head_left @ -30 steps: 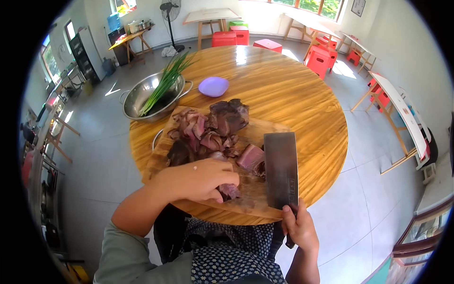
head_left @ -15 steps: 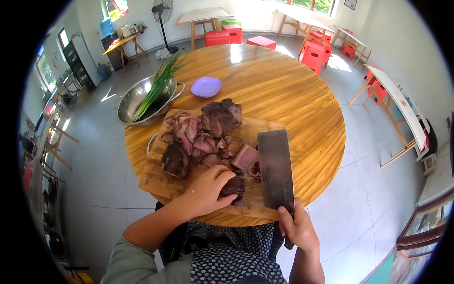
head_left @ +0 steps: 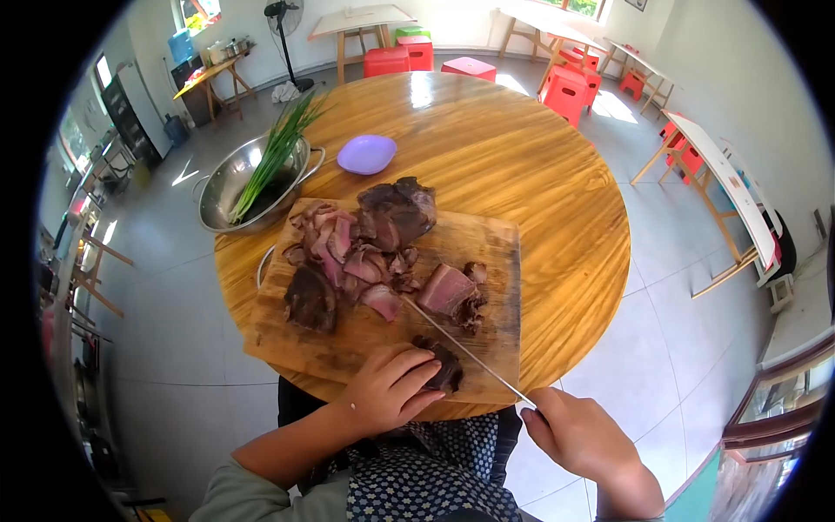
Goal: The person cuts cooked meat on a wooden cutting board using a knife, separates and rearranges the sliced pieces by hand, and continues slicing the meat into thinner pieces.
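Note:
My left hand (head_left: 393,388) is curled around a dark brown piece of cooked meat (head_left: 448,365) at the near edge of the wooden cutting board (head_left: 352,344). In my right hand (head_left: 578,431) is the handle of a cleaver (head_left: 470,352), its blade edge-on and slanting over the board just beyond that piece. Past the blade sits a chunk of meat with a pink cut face (head_left: 448,290). Pink slices (head_left: 348,261) are heaped at the board's left middle. A dark chunk (head_left: 310,298) lies left of them, and a larger one (head_left: 398,211) lies behind.
A steel basin (head_left: 209,204) holding long green stalks (head_left: 274,157) stands at the left of the round wooden table (head_left: 565,217). Behind the board is a purple dish (head_left: 367,154). Red stools (head_left: 567,94) and white tables (head_left: 726,178) stand farther off.
The cleaver has turned from showing its broad face to edge-on, and its tip has swung left. My left hand and the held meat have shifted slightly toward me and right.

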Demonstrator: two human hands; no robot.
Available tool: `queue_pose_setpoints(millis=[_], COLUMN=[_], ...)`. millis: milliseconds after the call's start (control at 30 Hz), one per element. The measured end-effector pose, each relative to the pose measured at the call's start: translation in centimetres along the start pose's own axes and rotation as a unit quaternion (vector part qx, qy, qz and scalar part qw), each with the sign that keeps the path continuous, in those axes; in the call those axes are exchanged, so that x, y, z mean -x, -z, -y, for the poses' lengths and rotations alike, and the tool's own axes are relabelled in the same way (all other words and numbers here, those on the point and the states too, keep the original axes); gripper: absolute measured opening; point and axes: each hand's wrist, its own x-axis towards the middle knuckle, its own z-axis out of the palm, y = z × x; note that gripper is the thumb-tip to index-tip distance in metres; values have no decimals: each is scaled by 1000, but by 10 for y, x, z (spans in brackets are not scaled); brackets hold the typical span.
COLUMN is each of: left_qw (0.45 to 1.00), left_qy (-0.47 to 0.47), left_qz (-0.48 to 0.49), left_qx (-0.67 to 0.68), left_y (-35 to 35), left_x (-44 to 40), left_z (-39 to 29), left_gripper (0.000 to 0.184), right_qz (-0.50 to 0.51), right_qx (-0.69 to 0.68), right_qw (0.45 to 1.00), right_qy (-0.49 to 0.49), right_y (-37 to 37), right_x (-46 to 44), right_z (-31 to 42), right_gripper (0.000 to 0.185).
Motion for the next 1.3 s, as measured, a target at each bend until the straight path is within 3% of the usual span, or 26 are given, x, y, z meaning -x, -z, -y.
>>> queue_pose_setpoints(millis=[133,233,667,733,767,967,1100,1300], left_qw=[999,998,998,998,998,998,997,996], left_qy=[12,17,11,27,27,23,24,33], left_qz=[-23,-21,-14,-4,-2,17,20,12], left_qx=[39,56,64,55,56,62,67,85], left_y=[-12,-19,-19,-20,-19,-16,-16,-17], left_x=[2,5,6,9,8,6,6,9], left_z=[-2,2,6,4,5,8,10,10], left_gripper=[49,47,50,50,50,46,46,46], right_qz=[13,43,152,194,195,205,268,268], right_qx=[70,70,68,57,56,-8,58,31], right_qw=[997,996,986,978,978,978,959,961], right_qy=[43,20,6,-40,-41,-35,-72,-62], right_y=[13,17,29,26,26,51,52,39], right_x=[3,-2,-15,-10,-10,-25,-34,-45], right_z=[10,11,13,11,9,20,19,8], right_gripper=[18,17,17,37,37,29,19,31])
